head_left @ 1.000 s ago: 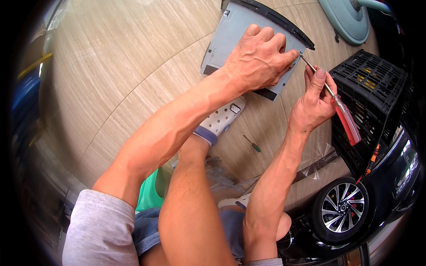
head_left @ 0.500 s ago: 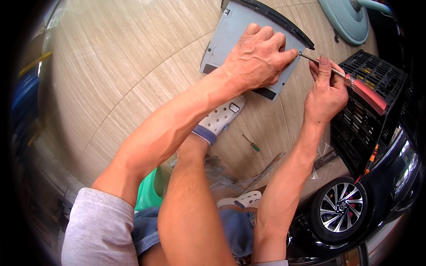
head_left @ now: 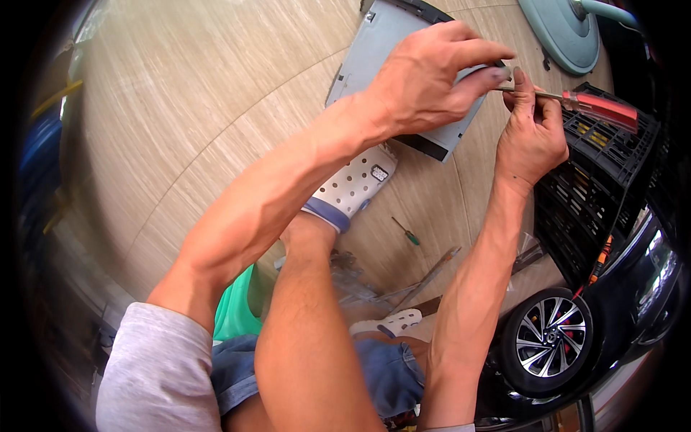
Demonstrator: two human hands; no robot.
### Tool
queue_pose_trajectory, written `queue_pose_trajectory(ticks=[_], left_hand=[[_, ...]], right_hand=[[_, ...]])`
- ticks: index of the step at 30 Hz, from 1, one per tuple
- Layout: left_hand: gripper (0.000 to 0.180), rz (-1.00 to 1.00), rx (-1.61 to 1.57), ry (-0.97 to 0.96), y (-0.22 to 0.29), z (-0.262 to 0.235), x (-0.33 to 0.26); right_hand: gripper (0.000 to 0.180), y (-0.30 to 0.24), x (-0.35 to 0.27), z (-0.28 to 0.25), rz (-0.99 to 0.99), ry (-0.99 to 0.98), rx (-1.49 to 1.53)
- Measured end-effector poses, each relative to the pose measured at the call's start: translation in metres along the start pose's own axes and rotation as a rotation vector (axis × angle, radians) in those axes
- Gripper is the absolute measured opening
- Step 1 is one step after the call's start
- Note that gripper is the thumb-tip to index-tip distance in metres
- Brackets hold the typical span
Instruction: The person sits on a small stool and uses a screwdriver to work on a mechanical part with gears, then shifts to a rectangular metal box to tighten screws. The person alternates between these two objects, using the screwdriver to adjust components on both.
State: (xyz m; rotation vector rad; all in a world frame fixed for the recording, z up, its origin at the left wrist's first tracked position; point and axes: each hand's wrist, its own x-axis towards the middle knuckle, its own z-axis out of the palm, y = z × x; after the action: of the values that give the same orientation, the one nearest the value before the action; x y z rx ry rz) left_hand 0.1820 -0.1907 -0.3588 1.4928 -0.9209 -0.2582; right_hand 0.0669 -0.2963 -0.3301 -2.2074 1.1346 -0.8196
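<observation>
My left hand [head_left: 432, 79] is raised above a grey metal box with a black front [head_left: 374, 57] that lies on the pale floor, and its thumb and fingers pinch the metal tip of a screwdriver. My right hand [head_left: 531, 133] grips that red-handled screwdriver [head_left: 597, 108] by the shaft, holding it nearly level with the handle pointing right. The two hands touch at the tip, where something tiny may be held but is too small to tell.
A black plastic crate [head_left: 612, 180] stands at the right. A small green-handled screwdriver [head_left: 407, 232] lies on the floor. My foot in a white perforated clog [head_left: 353, 189] rests below the box. A toy black car with a spoked wheel [head_left: 551, 338] sits lower right; a teal fan base [head_left: 561, 32] top right.
The screwdriver has swung from steeply slanted to nearly level. My left hand has lifted off the grey box and come to the screwdriver's tip, while my right hand rose.
</observation>
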Motion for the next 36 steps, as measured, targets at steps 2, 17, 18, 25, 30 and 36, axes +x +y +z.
queue_pose_trajectory(ticks=[2, 17, 18, 25, 30, 36], left_hand=[[0.033, 0.121, -0.105, -0.009, 0.018, -0.004, 0.02], [0.032, 0.33, 0.005, 0.109, 0.057, 0.031, 0.072], [0.032, 0.322, -0.003, 0.109, 0.056, 0.032, 0.073], [0.032, 0.267, -0.018, 0.108, 0.058, 0.028, 0.095], [0.031, 0.184, -0.016, 0.098, 0.043, 0.018, 0.091], [0.031, 0.164, -0.01, 0.097, 0.046, 0.025, 0.105]], right_hand=[[0.02, 0.01, 0.0, -0.004, -0.125, 0.009, -0.157], [0.016, 0.005, -0.013, 0.001, 0.131, -0.185, 0.414], [0.014, 0.007, -0.013, 0.0, 0.094, -0.171, 0.375], [0.029, 0.113, 0.022, 0.002, -0.487, -0.041, -1.161], [0.011, 0.051, 0.0, 0.004, -0.484, 0.043, -0.574], [0.017, 0.024, -0.009, 0.0, -0.315, 0.012, -0.236]])
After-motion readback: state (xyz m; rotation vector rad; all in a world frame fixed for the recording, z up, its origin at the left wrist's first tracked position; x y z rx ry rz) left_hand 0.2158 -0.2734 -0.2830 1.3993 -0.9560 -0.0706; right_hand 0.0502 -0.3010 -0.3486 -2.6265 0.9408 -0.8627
